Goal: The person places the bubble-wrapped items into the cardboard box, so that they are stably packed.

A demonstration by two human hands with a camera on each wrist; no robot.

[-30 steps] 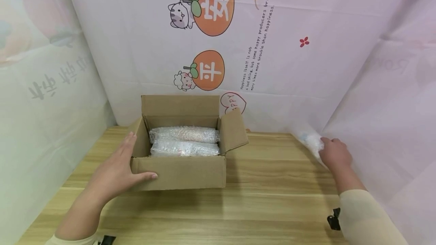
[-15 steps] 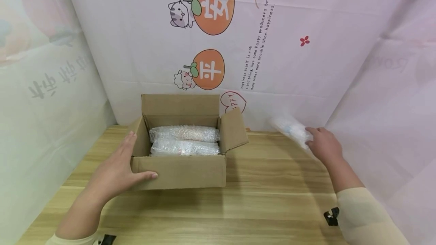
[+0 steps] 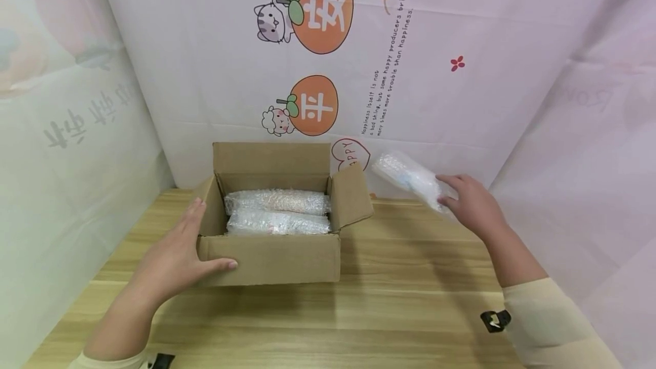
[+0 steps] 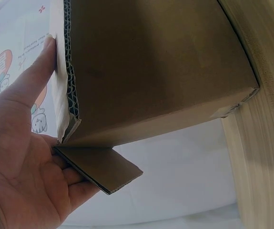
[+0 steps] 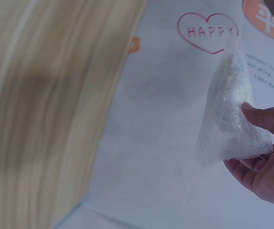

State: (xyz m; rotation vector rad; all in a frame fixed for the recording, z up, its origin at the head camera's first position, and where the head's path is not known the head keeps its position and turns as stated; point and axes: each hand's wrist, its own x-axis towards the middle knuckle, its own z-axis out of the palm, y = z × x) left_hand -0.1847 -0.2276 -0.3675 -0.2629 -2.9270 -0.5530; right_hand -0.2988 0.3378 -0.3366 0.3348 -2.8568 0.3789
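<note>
An open cardboard box stands on the table, with two bubble-wrapped packages inside: a rear one and a front one. My left hand rests at the box's front left corner, thumb straight along the front flap and fingers against the left flap. Right of the box, above the table, my right hand pinches the near end of another bubble-wrapped package between thumb and fingers. A bluish patch shows through its wrap; what lies inside cannot be made out.
The wood-grain table ends at a white printed sheet behind it. Similar sheets hang at left and right. The box's right flap sticks outward, between the box and the package in my right hand.
My right hand has moved left with the bubble-wrapped package, bringing it closer to the box's right flap. My left hand and the box have stayed in place.
</note>
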